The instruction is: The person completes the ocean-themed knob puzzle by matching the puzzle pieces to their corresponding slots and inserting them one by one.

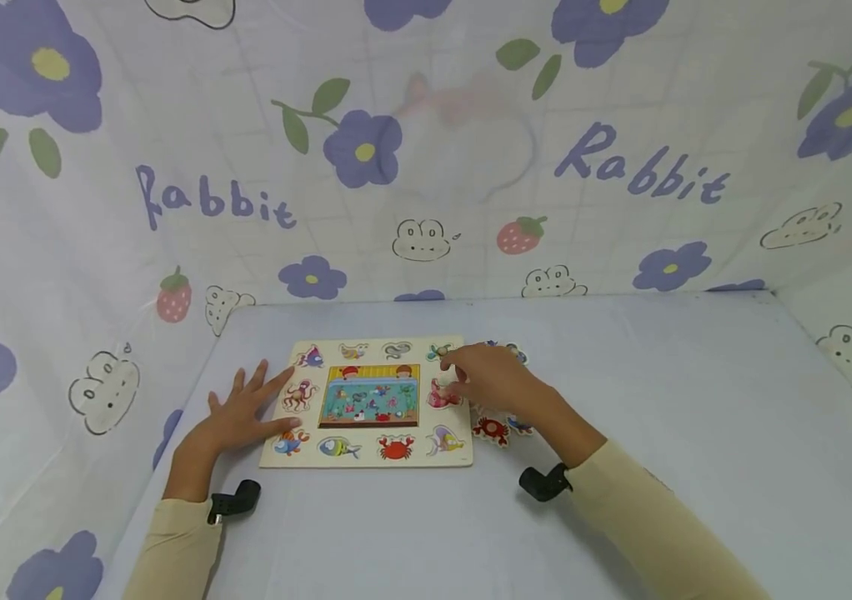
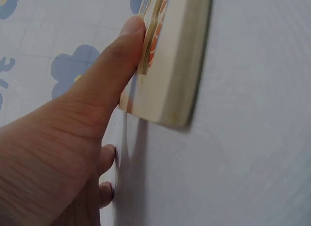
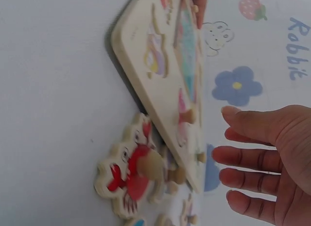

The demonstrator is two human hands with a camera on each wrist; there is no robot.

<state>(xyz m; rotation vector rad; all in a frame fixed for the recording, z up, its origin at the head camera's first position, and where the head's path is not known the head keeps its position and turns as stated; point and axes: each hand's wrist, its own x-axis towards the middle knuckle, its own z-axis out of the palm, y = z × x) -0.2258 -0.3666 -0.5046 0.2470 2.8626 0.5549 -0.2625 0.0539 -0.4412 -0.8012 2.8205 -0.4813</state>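
A pale wooden puzzle board (image 1: 369,462) lies flat on the table, with sea animals around an aquarium picture (image 1: 369,397). My left hand (image 1: 240,414) rests at its left edge, fingers spread and thumb on the lower left corner. In the left wrist view that thumb (image 2: 119,58) lies against the board's face. Over the right edge hovers my right hand (image 1: 497,379), its fingers loosely bent and holding nothing. Just beside those fingers is a pink sea-animal piece (image 1: 443,394), its wooden knob (image 3: 188,115) standing up in the right wrist view.
Right of the board lie several loose knobbed pieces, among them a red crab piece (image 1: 492,430), partly hidden by the right hand and forearm. A red crab picture (image 1: 396,448) shows on the board's lower row. A printed curtain (image 1: 471,250) hangs behind the table.
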